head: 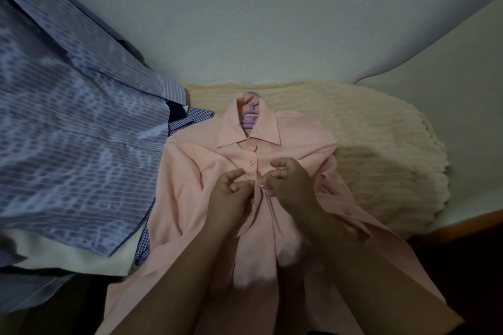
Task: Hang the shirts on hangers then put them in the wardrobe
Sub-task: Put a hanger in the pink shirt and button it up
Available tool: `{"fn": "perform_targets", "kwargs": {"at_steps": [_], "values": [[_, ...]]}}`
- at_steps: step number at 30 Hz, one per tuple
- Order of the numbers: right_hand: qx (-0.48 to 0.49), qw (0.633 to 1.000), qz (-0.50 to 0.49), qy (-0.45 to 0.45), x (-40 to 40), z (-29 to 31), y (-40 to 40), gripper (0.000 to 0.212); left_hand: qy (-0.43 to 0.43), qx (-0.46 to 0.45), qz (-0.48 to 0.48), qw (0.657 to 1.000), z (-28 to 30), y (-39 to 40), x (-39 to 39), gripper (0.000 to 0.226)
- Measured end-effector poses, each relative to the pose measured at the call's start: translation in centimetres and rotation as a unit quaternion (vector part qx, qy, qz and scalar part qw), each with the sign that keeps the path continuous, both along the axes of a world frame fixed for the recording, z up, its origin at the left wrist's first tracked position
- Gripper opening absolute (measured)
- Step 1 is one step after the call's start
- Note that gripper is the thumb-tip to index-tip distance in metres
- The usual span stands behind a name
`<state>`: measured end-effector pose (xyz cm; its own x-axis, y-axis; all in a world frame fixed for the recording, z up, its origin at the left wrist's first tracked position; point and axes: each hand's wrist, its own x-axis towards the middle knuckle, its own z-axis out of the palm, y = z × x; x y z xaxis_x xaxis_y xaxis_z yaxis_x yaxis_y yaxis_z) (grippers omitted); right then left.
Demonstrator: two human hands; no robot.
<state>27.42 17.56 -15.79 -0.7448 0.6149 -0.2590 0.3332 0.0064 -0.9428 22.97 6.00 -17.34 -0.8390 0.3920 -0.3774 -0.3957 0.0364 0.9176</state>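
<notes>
A pink collared shirt (190, 171) lies face up on the bed, its collar toward the wall. A purple plastic hanger (250, 114) sits inside the collar, with its hook poking out past the neck. The top two buttons are fastened. My left hand (231, 193) pinches the left edge of the button placket at chest height. My right hand (285, 179) pinches the right edge at the same spot, fingertips almost touching the left hand's.
A blue-and-white striped shirt (68, 130) hangs or lies at the left, partly over a checked blue garment (187, 117). A cream knitted blanket (367, 149) covers the bed to the right. A white wall (272, 22) stands behind. A wooden bed edge (468, 223) shows at the right.
</notes>
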Motion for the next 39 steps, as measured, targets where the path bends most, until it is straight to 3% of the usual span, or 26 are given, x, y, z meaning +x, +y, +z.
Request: {"fn": "perform_targets", "kwargs": {"at_steps": [7, 11, 16, 22, 27, 33, 39], "values": [[0.096, 0.991, 0.071, 0.057, 0.5, -0.1, -0.2, 0.039, 0.007, 0.033, -0.006, 0.999, 0.5, 0.4, -0.4, 0.042], [0.214, 0.958, 0.173, 0.084, 1.0, 0.2, -0.2, 0.046, 0.017, 0.023, -0.021, 0.999, 0.8, 0.4, -0.4, 0.041], [0.241, 0.938, 0.239, 0.069, 0.9, 0.5, 0.0, 0.045, 0.029, 0.021, -0.012, 0.999, 0.4, 0.4, -0.6, 0.039], [0.140, 0.979, 0.139, 0.041, 0.7, -0.4, 0.1, 0.042, -0.011, 0.035, -0.025, 0.999, -0.2, 0.4, -0.7, 0.044], [0.093, 0.992, 0.087, 0.025, 0.2, -0.6, 0.2, 0.037, 0.016, 0.033, -0.031, 0.999, -0.3, 0.3, -0.5, 0.046], [-0.062, 0.995, 0.041, 0.064, 0.3, -0.2, 0.6, 0.035, -0.005, 0.039, -0.026, 0.999, -0.4, 0.0, -1.0, 0.047], [-0.049, 0.996, 0.039, 0.059, 0.1, -0.5, 0.7, 0.036, -0.014, 0.039, -0.037, 0.998, -0.1, 0.1, -0.9, 0.043]]}}
